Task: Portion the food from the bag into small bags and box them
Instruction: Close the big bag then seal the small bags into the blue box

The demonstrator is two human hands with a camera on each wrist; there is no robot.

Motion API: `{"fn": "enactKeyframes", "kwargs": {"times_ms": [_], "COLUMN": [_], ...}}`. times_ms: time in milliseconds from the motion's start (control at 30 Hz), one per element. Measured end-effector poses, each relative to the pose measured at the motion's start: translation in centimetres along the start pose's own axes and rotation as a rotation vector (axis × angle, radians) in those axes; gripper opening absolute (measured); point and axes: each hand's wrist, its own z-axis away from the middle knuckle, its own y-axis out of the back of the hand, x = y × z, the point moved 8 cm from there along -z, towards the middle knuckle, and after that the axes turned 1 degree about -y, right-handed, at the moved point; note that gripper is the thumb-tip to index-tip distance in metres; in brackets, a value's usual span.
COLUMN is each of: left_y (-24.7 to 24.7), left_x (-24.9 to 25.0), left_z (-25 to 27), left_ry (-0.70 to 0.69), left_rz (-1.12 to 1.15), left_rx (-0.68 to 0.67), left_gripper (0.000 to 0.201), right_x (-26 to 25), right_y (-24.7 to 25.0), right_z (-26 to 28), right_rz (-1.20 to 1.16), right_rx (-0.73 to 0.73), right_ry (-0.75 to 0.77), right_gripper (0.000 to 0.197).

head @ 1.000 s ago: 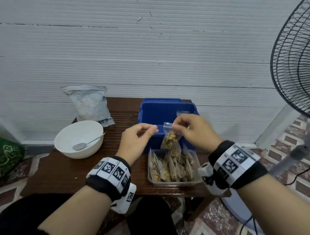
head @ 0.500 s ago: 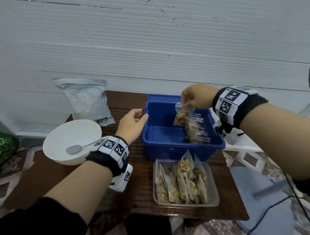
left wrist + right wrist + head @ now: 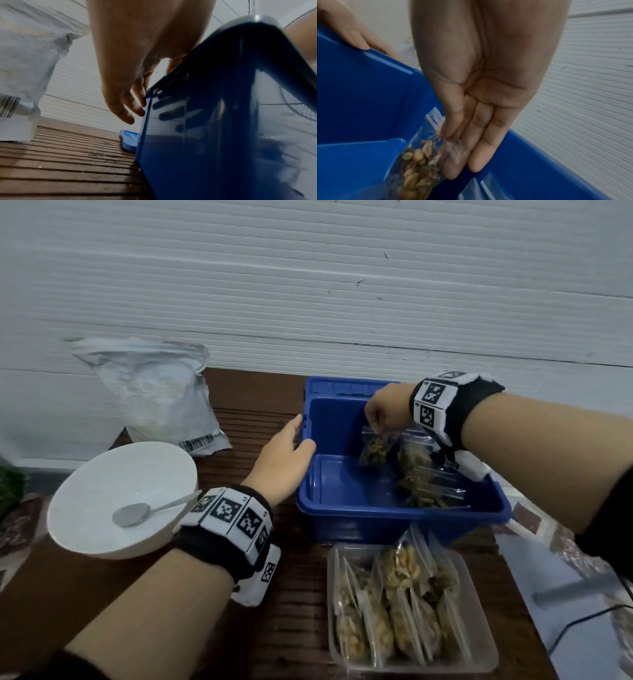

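My right hand [image 3: 383,416] pinches the top of a small clear bag of nuts [image 3: 375,448] and holds it hanging inside the blue box [image 3: 342,491], just above the floor. In the right wrist view, thumb and fingers [image 3: 453,132] squeeze the bag's zip strip [image 3: 419,169]. Other filled bags [image 3: 421,481] lean at the box's right side. My left hand [image 3: 291,446] holds the box's left rim, thumb inside and fingers against the outer wall [image 3: 133,108]. A big silver food bag [image 3: 154,395] stands at the back left.
A clear tray [image 3: 479,659] with several filled small bags sits at the table's front right. A white bowl [image 3: 102,474] with a spoon [image 3: 137,513] stands left of my left wrist. A blue lid [image 3: 342,386] lies behind the box. A wall closes off the back.
My right hand carried the small bag from above the clear tray to the blue box and lowered it inside. My left hand let go of the bag and moved to the box's left rim.
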Motion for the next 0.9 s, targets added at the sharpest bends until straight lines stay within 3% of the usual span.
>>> {"fn": "enactKeyframes", "kwargs": {"times_ms": [333,600,900], "left_y": [-0.3,-0.3,0.5], "left_x": [-0.2,-0.2,-0.3], "left_z": [0.2,0.3,1.3], "left_ry": [0.011,0.009,0.011], "left_rz": [0.039,0.041,0.036], "left_rx": [-0.005,-0.007,0.103], "left_gripper": [0.054,0.054,0.050], "right_x": [-0.6,-0.7,-0.2], "right_y": [-0.8,0.1,1.9], "right_z": [-0.5,0.4,2.7], "right_rz": [0.180,0.361,0.134], "right_rx": [0.060,0.138,0.207], "right_ry": [0.012,-0.099,-0.134], "right_gripper": [0.022,0.014,0.021]}}
